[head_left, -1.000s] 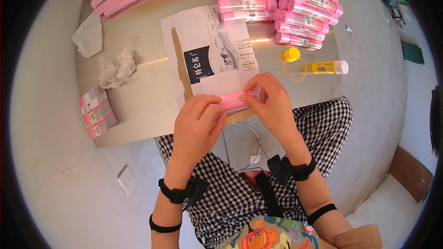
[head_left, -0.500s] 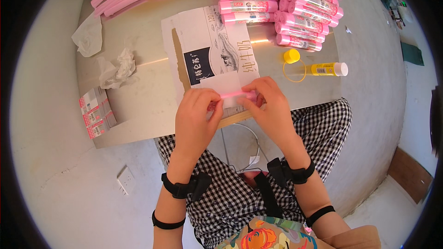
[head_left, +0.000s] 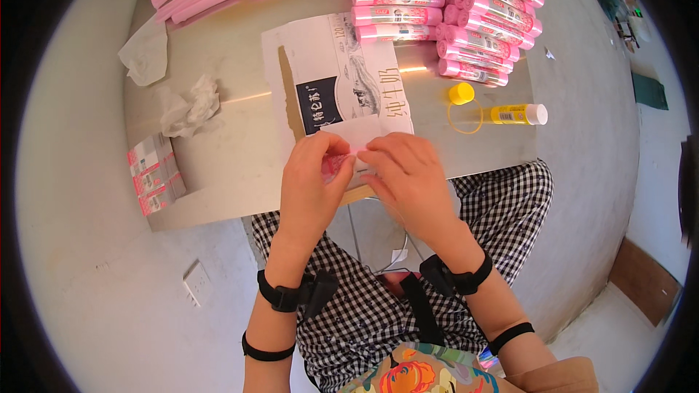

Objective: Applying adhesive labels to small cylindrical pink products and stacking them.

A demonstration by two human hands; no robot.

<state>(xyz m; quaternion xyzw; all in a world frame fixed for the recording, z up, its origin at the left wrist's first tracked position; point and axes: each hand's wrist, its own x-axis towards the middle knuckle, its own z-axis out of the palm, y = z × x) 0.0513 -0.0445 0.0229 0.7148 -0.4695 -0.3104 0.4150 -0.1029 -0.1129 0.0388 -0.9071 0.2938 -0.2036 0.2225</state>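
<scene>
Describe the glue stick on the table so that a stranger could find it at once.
On the pale table, look right of the flattened cardboard sheet, below the stacked pink boxes. The glue stick lies on its side there. It alone is yellow with a white end, its yellow cap off beside it.

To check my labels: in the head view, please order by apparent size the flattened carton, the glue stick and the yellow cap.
1. Flattened carton, clearly largest.
2. Glue stick.
3. Yellow cap, smallest.
All lie on the table at similar distance, so the order looks reliable.
</scene>
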